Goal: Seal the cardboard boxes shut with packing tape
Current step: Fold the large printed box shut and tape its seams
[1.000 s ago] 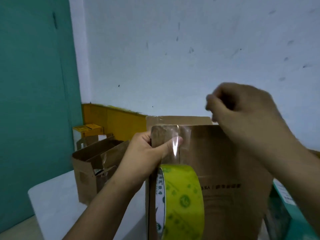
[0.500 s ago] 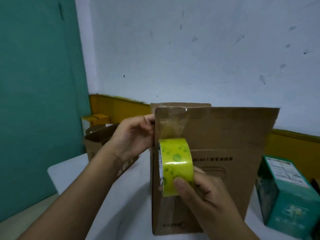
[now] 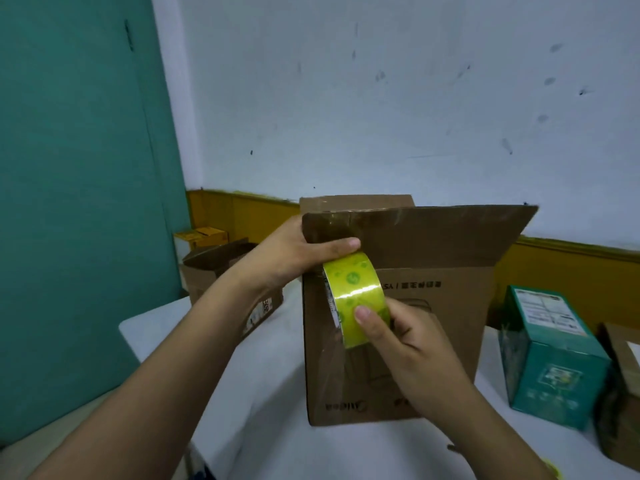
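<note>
A brown cardboard box [image 3: 440, 306] stands upright on the white table [image 3: 277, 427], printed side toward me, its top flap spread wide. A yellow-green roll of packing tape [image 3: 353, 289] lies against the box's near left edge. My right hand [image 3: 412, 344] grips the roll, thumb on its outer face. My left hand [image 3: 294, 254] holds the box's upper left corner, its thumb pressing the clear tape strip just above the roll. Shiny tape covers the flap's left end.
An open brown box [image 3: 221, 268] and a small yellow box [image 3: 202, 237] sit at the back left. A teal printed carton [image 3: 550, 358] stands on the right, with another brown box [image 3: 623, 393] at the right edge. Walls close in behind and to the left.
My right hand came down from the box's top and took hold of the tape roll. The roll has slid lower down the box's edge; my left thumb now presses flat across the tape.
</note>
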The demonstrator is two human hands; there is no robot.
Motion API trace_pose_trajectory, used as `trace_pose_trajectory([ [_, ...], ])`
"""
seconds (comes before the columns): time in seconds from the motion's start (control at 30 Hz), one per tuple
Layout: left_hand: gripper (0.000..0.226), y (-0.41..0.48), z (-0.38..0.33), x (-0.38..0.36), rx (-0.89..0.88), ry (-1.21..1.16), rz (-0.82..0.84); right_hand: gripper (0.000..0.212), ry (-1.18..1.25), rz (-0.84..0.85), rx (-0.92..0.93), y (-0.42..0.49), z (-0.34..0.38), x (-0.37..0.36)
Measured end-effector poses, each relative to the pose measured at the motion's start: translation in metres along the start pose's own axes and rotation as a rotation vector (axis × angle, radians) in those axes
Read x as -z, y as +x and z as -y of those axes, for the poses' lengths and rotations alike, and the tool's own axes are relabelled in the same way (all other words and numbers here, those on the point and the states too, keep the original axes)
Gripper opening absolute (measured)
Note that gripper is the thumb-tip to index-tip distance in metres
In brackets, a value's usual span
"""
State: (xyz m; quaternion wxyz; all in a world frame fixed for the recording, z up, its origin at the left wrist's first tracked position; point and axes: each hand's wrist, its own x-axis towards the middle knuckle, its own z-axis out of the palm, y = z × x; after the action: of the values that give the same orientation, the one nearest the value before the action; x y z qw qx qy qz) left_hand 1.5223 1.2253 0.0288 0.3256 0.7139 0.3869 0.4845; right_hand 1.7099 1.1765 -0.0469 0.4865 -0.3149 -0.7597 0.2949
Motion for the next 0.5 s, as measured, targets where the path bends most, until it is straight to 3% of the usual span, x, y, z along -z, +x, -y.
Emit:
trace_pose_trajectory([
  [0.13,0.027,0.009,0.006,-0.004,-0.028,0.004,-0.095,0.039,-0.027,-0.030,-0.007,-0.003,-0.003,-0.001],
  [0.27,0.020,0.012,0.008,-0.008,-0.051,0.008,-0.173,0.059,-0.134,-0.122,-0.015,-0.004,-0.006,-0.008],
  [0.5,0.014,0.018,0.013,-0.011,0.024,-0.126,-0.194,0.069,-0.272,-0.176,-0.144,0.002,-0.004,-0.011],
])
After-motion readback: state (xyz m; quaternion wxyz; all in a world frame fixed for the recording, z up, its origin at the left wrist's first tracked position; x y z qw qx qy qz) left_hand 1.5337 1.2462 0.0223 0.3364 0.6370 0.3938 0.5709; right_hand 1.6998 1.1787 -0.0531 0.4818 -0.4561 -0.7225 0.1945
